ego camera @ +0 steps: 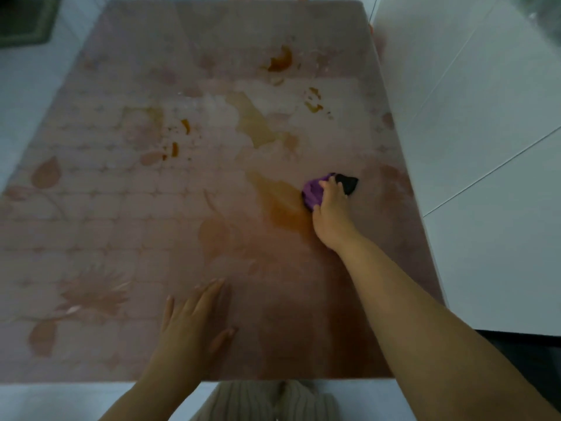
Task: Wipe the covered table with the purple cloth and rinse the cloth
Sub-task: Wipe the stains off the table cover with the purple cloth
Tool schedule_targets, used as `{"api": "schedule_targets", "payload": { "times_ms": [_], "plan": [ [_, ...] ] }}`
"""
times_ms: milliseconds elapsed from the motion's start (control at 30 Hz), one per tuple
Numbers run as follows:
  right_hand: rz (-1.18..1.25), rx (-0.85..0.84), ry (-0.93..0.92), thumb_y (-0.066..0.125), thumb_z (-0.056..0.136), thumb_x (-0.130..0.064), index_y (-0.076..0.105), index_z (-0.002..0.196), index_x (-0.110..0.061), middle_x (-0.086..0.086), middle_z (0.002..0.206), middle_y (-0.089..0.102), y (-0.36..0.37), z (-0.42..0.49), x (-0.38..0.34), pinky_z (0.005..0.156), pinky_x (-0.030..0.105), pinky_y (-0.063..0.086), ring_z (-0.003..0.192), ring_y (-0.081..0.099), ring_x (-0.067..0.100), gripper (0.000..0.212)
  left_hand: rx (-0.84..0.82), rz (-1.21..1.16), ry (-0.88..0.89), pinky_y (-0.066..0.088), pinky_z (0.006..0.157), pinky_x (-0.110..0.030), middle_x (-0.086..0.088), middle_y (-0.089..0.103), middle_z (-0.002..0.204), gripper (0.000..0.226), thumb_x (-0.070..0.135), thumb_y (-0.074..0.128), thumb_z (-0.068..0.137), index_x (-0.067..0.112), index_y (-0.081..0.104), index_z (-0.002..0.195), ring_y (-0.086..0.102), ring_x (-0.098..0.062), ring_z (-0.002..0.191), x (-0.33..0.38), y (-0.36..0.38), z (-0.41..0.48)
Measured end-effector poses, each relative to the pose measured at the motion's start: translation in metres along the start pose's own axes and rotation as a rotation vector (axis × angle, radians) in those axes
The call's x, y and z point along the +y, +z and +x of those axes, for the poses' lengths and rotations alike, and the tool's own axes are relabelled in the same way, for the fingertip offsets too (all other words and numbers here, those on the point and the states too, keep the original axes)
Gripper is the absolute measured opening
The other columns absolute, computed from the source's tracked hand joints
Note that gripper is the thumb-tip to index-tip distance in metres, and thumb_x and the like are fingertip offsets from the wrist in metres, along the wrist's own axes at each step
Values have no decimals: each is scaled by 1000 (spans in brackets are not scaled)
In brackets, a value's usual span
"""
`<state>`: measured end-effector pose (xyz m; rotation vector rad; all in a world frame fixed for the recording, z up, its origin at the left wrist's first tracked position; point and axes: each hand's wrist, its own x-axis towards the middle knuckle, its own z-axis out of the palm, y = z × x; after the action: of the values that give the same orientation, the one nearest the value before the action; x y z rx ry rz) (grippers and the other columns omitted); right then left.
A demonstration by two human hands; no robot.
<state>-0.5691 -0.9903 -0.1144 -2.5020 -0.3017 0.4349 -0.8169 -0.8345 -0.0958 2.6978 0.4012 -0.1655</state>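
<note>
On the covered table (121, 208), at about 6 o'clock near the front edge, the left hand (194, 317) lies flat, palm down, with its fingers straight and a little spread. I think it is placed there to carry the person's weight while leaning forward, and maybe to keep the cover from sliding.

Further in, several orange-brown spills are not yet wiped: small drops (182, 132) at 11 o'clock, a paler smear (258, 126) near 12 o'clock, and a darker patch (280, 59) at 1 o'clock.

The largest spill (282, 205) is at 3 o'clock. The purple cloth (314, 191) sits bunched at its right edge, touching it. The right hand (329, 217) grips the cloth from above, its fingers curled over it and pressing it onto the cover. This position probably serves to sweep through the wet patch. A dark piece (349, 183) shows beside the fingers; whether it belongs to the cloth I cannot tell. Rinsing, in my judgement, comes later.
</note>
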Motion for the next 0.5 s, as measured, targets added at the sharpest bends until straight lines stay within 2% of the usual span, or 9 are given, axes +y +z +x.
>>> {"api": "schedule_targets", "payload": {
  "times_ms": [133, 200, 267, 300, 400, 500],
  "plan": [
    [-28, -74, -241, 39, 97, -6, 37, 139, -7, 13, 154, 18, 37, -12, -35, 115, 34, 10, 143, 11, 30, 43, 39, -19, -3, 39, 83, -65, -9, 64, 113, 65, 50, 43, 65, 22, 40, 124, 52, -17, 102, -17, -14, 15],
    [-119, -91, -379, 36, 98, -17, 42, 138, -9, 13, 151, 28, 52, -35, -41, 114, 39, 16, 141, 19, 33, 41, 41, -47, -16, 38, 86, -65, -9, 63, 115, 66, 51, 44, 65, 24, 39, 125, 45, -15, 104, -22, -20, 21],
    [-296, -130, -469, 29, 97, -30, 39, 140, -19, 7, 152, 28, 58, -63, -34, 113, 44, 13, 141, 21, 30, 45, 21, -62, -26, 36, 90, -65, -6, 62, 118, 66, 53, 43, 65, 27, 38, 126, 52, -20, 107, -26, -21, 25],
    [-401, -135, -484, 26, 96, -33, 36, 141, -24, 4, 152, 29, 57, -76, -25, 111, 46, 10, 140, 23, 29, 46, 4, -74, -31, 34, 92, -64, -5, 61, 120, 66, 53, 43, 65, 29, 37, 127, 56, -23, 108, -27, -22, 27],
    [-590, -74, -521, 34, 88, -28, 35, 138, -30, 2, 146, 40, 42, -99, 12, 112, 48, 19, 134, 36, 29, 49, -24, -113, -34, 29, 98, -61, -1, 58, 124, 66, 55, 41, 66, 34, 33, 128, 57, -26, 111, -29, -22, 30],
    [-652, -47, -472, 38, 86, -25, 34, 137, -30, 4, 144, 43, 17, -87, 41, 109, 46, 14, 133, 34, 32, 51, -10, -136, -41, 31, 96, -63, -3, 58, 123, 66, 53, 42, 66, 32, 34, 128, 58, -27, 109, -31, -23, 31]
  ]
}}
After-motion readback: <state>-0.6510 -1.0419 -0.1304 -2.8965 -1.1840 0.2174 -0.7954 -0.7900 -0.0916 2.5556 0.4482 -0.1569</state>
